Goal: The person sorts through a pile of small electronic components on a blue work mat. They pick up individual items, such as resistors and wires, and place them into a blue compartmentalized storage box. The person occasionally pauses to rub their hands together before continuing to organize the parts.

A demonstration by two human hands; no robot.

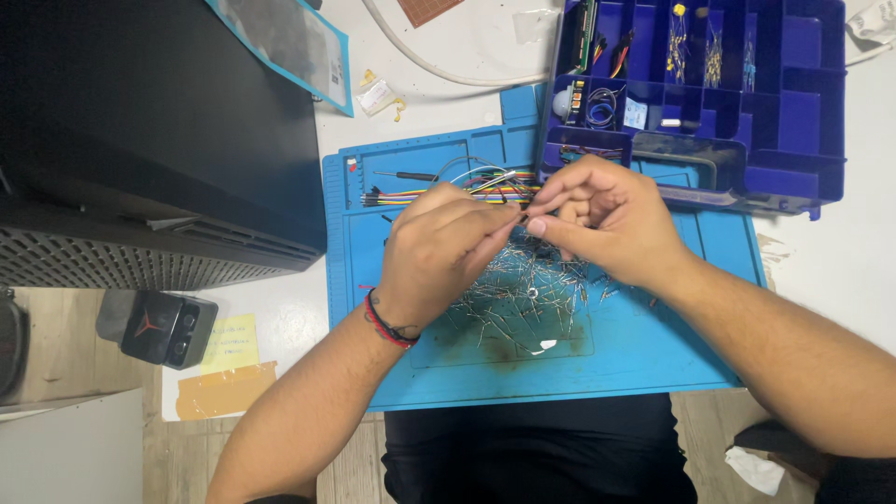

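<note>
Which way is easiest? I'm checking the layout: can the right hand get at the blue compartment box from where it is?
Probably yes. The right hand is just in front of the blue compartment box, whose lid is open, and nothing lies between them. It does pinch a thin wire with the left hand, so it is occupied.

Quick count from up top: two hands – left hand [439, 247] and right hand [602, 219], one blue work mat [644, 359], one blue compartment box [793, 103], one bundle of coloured jumper wires [420, 194], one small screwdriver [403, 175], one yellow sticky note [229, 343] – and a pile of thin metal-legged parts [532, 294], too many to count
</note>
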